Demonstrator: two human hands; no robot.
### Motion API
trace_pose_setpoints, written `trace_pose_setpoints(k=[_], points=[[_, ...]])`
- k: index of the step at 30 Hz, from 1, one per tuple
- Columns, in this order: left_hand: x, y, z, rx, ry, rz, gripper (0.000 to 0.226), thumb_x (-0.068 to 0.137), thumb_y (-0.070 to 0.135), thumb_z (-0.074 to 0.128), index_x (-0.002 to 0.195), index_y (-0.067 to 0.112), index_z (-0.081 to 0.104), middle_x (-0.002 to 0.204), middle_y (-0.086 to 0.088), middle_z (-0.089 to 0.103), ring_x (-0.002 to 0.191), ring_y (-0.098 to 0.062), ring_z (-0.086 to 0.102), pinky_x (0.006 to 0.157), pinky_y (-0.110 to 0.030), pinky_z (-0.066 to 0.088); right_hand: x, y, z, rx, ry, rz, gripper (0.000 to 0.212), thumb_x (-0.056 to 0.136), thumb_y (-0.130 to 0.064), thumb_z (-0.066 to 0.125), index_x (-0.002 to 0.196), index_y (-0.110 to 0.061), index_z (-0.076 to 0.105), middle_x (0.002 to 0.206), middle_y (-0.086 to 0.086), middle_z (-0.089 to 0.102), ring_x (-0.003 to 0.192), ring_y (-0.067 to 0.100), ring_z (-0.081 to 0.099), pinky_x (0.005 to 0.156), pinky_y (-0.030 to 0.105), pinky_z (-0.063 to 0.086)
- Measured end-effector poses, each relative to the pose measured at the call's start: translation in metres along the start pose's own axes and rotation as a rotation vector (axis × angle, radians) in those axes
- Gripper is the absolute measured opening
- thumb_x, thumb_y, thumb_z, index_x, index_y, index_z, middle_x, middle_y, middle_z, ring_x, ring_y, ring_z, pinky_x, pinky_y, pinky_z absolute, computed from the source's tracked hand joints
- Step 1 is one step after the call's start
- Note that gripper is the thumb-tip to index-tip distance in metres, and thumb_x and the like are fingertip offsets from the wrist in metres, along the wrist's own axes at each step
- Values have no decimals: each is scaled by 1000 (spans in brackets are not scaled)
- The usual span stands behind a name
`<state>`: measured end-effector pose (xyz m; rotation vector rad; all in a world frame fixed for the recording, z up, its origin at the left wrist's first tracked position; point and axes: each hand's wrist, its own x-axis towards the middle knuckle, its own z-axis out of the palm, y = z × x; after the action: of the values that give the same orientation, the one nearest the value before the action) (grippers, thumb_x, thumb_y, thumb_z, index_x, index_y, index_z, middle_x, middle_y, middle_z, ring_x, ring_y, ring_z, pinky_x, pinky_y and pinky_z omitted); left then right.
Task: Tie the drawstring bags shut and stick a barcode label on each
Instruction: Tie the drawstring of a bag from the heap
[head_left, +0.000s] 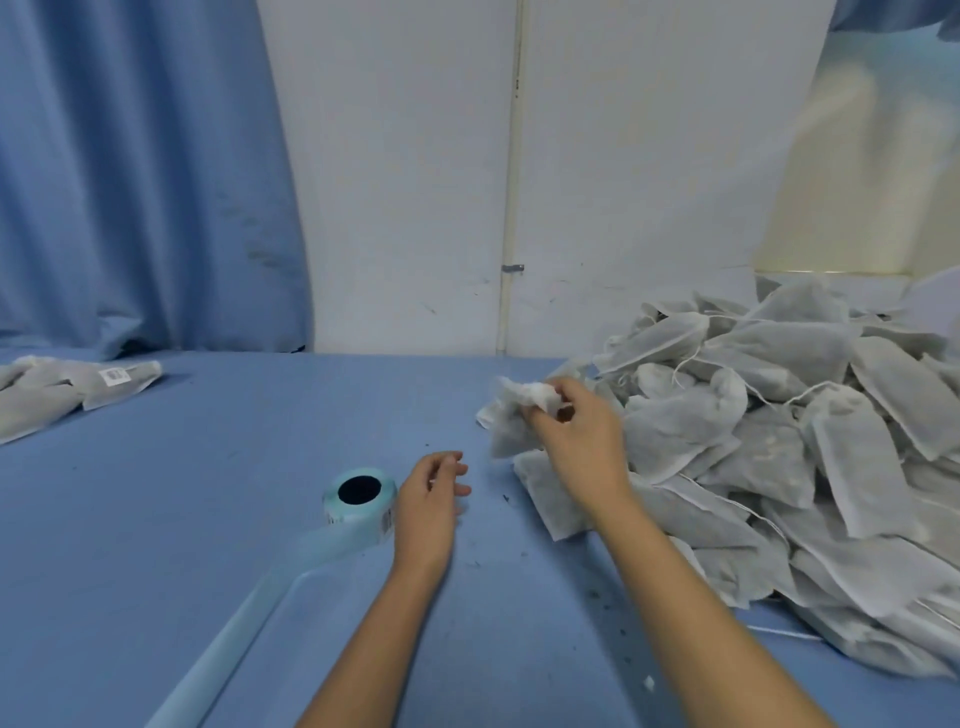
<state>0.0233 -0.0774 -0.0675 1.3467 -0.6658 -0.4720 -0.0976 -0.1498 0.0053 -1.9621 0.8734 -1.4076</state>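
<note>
Our right hand (576, 431) pinches the bunched neck of one drawstring bag (511, 415), thumb and fingers curled round the white fabric, at the nine o'clock edge of the pile of bags (779, 441). Our left hand (428, 499) is relaxed, fingers loosely curled, holding nothing, low over the blue worktop (182, 493). Just beside it, at its nine o'clock, lies the label roll (358, 499). The roll's backing strip (249, 608) trails toward seven o'clock. Far off at nine o'clock lie finished bags (52, 400), one bearing a barcode label (115, 375).

We judge three risks. We see no knot, so a loose neck could shed contents; dark specks (597, 597) already dot the worktop. Loose strings in the pile could snag and drag neighbouring bags along. Our left forearm could catch the strip and pull the roll away.
</note>
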Motion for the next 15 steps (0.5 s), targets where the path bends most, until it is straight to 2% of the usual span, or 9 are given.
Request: trace_pose_setpoints(k=[1, 3, 4, 6, 8, 9, 11, 13, 15], points=[[-1, 3, -1, -5, -5, 23, 19, 98, 18, 46, 96, 28, 62, 92, 8, 66, 69, -7, 62, 54, -15, 46, -4, -2, 10, 162, 2, 52, 16, 85, -15, 66, 77, -27, 59, 65, -14, 60, 60, 1, 52, 57, 13, 40], [-1, 6, -4, 7, -13, 62, 24, 98, 17, 46, 110, 33, 59, 101, 14, 62, 71, -7, 62, 56, -20, 46, -13, 3, 30, 352, -25, 146, 12, 86, -13, 67, 82, -23, 61, 69, -12, 62, 63, 3, 56, 63, 21, 48], [-1, 6, -8, 33, -8, 89, 32, 96, 13, 46, 117, 36, 56, 108, 16, 58, 70, -5, 60, 59, -20, 45, -17, 9, 38, 406, -40, 194, 9, 87, -12, 66, 85, -19, 61, 72, -8, 62, 66, 6, 58, 66, 26, 51], [-1, 6, -15, 175, -1, 170, 52, 89, 1, 48, 124, 39, 50, 124, 16, 46, 63, 1, 53, 64, -12, 44, -23, 20, 48, 512, -62, 296, 8, 88, -8, 65, 87, -14, 60, 75, -1, 61, 71, 12, 60, 71, 29, 55], [-1, 5, -19, 294, -33, 227, 59, 84, -1, 53, 126, 40, 47, 135, 16, 36, 64, 0, 50, 71, -7, 43, -29, 31, 54, 514, -100, 333, 10, 89, -6, 64, 85, -15, 61, 75, -2, 63, 72, 14, 61, 70, 31, 54], [-2, 5, -18, 324, -56, 228, 57, 84, 3, 57, 127, 39, 48, 136, 17, 36, 70, -2, 52, 75, -9, 44, -31, 35, 56, 451, -125, 318, 9, 89, -9, 63, 86, -16, 62, 74, -4, 63, 70, 13, 60, 67, 31, 53], [-2, 5, -14, 347, -106, 205, 53, 84, 11, 63, 128, 37, 50, 130, 17, 47, 85, -10, 55, 82, -19, 47, -36, 41, 59, 318, -166, 247, 6, 89, -15, 64, 86, -19, 63, 71, -7, 62, 65, 10, 55, 64, 34, 50], [-4, 7, -12, 310, -140, 219, 48, 83, 14, 65, 119, 45, 54, 116, 14, 57, 79, -5, 56, 77, -21, 49, -38, 41, 60, 253, -138, 174, 10, 88, -16, 66, 82, -24, 63, 73, -8, 59, 64, 10, 52, 63, 33, 47], [-5, 9, -12, 277, -161, 254, 48, 83, 16, 65, 107, 55, 53, 105, 13, 58, 72, -1, 56, 74, -25, 51, -38, 37, 61, 244, -80, 121, 20, 85, -12, 68, 77, -29, 62, 77, -10, 57, 69, 10, 53, 64, 28, 46]])
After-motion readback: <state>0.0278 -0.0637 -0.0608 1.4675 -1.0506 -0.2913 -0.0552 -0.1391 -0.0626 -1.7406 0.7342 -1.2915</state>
